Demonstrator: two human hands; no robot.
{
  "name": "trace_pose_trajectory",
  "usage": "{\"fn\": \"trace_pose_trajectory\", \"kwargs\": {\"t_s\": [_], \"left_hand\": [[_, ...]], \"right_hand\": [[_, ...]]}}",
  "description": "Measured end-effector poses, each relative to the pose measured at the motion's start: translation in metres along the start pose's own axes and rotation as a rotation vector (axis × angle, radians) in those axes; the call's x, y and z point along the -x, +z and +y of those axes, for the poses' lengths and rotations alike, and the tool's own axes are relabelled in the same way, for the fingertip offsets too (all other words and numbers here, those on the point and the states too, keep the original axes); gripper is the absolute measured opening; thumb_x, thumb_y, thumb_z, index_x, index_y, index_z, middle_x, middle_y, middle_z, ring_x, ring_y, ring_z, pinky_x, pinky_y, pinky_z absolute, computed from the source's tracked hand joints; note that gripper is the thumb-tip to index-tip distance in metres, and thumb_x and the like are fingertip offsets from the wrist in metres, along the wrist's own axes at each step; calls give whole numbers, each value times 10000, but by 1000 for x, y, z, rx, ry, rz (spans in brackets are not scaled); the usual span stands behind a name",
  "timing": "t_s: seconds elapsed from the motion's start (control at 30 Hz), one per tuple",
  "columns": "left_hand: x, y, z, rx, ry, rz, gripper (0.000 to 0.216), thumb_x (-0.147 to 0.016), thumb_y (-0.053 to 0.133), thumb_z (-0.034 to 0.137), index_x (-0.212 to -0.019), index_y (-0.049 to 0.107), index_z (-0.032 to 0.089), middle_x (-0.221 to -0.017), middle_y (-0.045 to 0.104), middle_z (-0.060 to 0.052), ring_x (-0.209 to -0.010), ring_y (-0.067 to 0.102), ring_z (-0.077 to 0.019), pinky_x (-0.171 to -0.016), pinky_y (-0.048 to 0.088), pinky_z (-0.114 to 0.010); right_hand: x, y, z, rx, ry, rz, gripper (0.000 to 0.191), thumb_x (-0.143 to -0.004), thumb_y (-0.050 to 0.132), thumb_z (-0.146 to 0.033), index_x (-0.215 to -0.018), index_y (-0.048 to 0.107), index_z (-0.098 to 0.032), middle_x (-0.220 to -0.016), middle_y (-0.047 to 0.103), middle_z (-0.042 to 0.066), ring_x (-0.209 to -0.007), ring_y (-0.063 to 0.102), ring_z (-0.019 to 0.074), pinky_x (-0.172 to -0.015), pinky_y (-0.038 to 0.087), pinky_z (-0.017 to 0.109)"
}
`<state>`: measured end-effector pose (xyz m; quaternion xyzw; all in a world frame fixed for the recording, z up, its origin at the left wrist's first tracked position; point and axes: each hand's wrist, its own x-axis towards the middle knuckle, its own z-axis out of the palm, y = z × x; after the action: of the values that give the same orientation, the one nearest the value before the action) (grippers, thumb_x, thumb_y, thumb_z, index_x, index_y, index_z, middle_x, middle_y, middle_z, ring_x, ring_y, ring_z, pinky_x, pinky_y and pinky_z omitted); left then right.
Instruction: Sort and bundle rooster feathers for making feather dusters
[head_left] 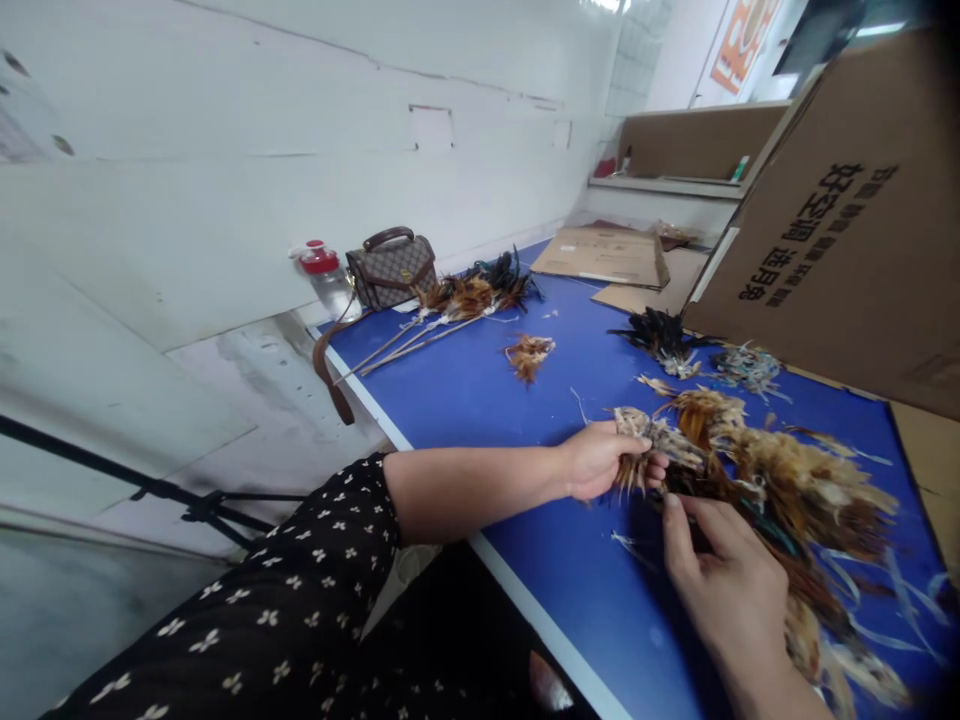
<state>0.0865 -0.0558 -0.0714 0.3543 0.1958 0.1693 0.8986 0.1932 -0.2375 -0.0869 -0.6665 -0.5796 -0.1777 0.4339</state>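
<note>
My left hand (604, 460) is closed on a small bundle of brown feathers (637, 440) over the blue table (480, 400). My right hand (720, 575) lies just below it, fingers stretched toward the same bundle and touching the edge of a big heap of brown and tan feathers (802, 490). The heap spreads to the right, partly behind my right hand.
Feather sticks (450, 310), a small feather tuft (529, 353), dark feathers (664, 338) and a pale tangle (746, 365) lie further back. A brown handbag (391, 268) and bottle (326, 278) stand at the far left corner. Cardboard boxes (840, 220) rise at right; flat cardboard (604, 255) lies behind.
</note>
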Motion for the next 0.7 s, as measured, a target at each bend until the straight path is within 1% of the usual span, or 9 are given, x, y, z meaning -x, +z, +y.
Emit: {"fn": "trace_pose_trajectory", "kwargs": {"t_s": [0.03, 0.1, 0.17, 0.27, 0.37, 0.47, 0.57, 0.63, 0.7], "left_hand": [[1, -3, -1, 5, -1, -15, 81, -1024, 807, 133, -1003, 732, 112, -848, 800, -67, -707, 776, -161, -774, 678, -304], [2, -6, -4, 0, -6, -58, 179, -1013, 889, 214, -985, 750, 106, -846, 795, -65, -704, 776, -152, -765, 671, -288], [4, -7, -6, -22, -14, -114, 226, -996, 928, 246, -960, 771, 88, -859, 798, -75, -712, 783, -148, -765, 664, -280], [8, -7, -11, -73, -48, -189, 276, -955, 982, 274, -952, 783, 83, -871, 807, -86, -718, 790, -153, -764, 659, -287], [12, -5, -20, -130, -103, -234, 268, -943, 989, 263, -974, 784, 94, -850, 806, -82, -695, 774, -151, -736, 637, -279], [15, -4, -29, -191, -152, -263, 191, -972, 940, 221, -996, 792, 104, -819, 798, -71, -681, 757, -146, -793, 665, -301], [16, -5, -32, -230, -211, -335, 138, -1022, 865, 213, -959, 798, 110, -797, 789, -85, -762, 797, -182, -933, 718, -393], [18, -6, -31, -229, -233, -401, 135, -1041, 811, 195, -936, 801, 110, -806, 792, -107, -838, 825, -211, -992, 727, -437], [18, -7, -29, -226, -251, -441, 111, -1024, 810, 185, -940, 807, 113, -820, 799, -120, -889, 840, -235, -1011, 732, -463]], "right_hand": [[0, 0, 0, -2, 10, -7, 312, -1175, 699, -462, -1045, 859, -228, -1135, 870, 74, -884, 829, 209, -816, 629, 333], [-1, -1, -2, 25, 72, 8, 334, -1157, 719, -512, -1166, 892, -226, -1372, 857, 127, -1058, 856, 272, -940, 674, 404], [-3, -4, -2, 49, 141, 24, 412, -1141, 722, -571, -1256, 893, -214, -1442, 834, 166, -1169, 847, 333, -1044, 678, 493], [-4, -7, 2, 12, 252, 8, 541, -1133, 697, -668, -1328, 876, -196, -1345, 856, 183, -1188, 839, 365, -1114, 655, 556], [0, -7, 8, -89, 387, -19, 627, -1086, 739, -756, -1352, 871, -203, -1278, 879, 169, -1103, 850, 343, -1056, 675, 524], [4, -7, 10, -184, 442, -69, 584, -1075, 766, -753, -1303, 890, -230, -1296, 887, 149, -1113, 852, 327, -1082, 674, 506], [4, -9, 6, -226, 464, -107, 545, -1107, 732, -739, -1278, 897, -248, -1281, 888, 130, -1098, 846, 310, -1085, 669, 495], [1, -11, 2, -245, 481, -118, 553, -1115, 716, -749, -1276, 894, -251, -1202, 884, 120, -1032, 837, 297, -1025, 680, 476], [-3, -13, 0, -287, 473, -182, 548, -1133, 680, -761, -1181, 888, -257, -1033, 856, 96, -923, 811, 281, -951, 685, 456]]}}
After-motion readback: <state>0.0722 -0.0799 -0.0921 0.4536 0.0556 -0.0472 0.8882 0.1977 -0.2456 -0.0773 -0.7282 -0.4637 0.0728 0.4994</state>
